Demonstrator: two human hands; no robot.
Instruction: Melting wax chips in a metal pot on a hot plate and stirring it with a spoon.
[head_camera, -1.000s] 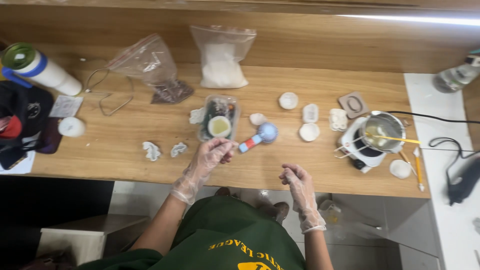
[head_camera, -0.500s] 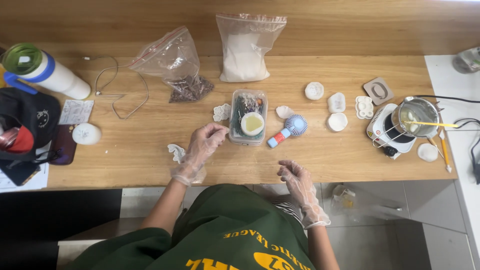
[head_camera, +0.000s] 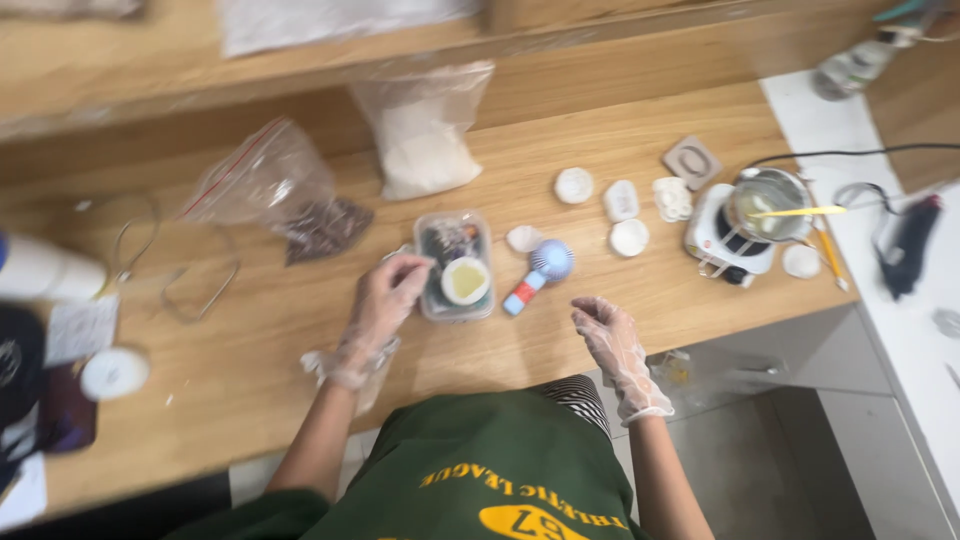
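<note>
While left hand (head_camera: 385, 300) touches clear box (head_camera: 453, 266), right hand (head_camera: 610, 335) hovers

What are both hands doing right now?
Left hand: fingers curled at the edge of the clear plastic box; a grip cannot be told.
Right hand: loosely open, empty, above the wooden table.

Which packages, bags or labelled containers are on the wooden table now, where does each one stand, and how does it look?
Clear zip bag: back centre, leaning on the wall, filled with white powder.
Clear zip bag: left of the first, red seal strip, dark brown bits inside.
Clear plastic box: centre, rectangular, mixed small items and a round pale yellow disc; left hand at its edge.
White paper slip: far left, print too blurred.
</note>
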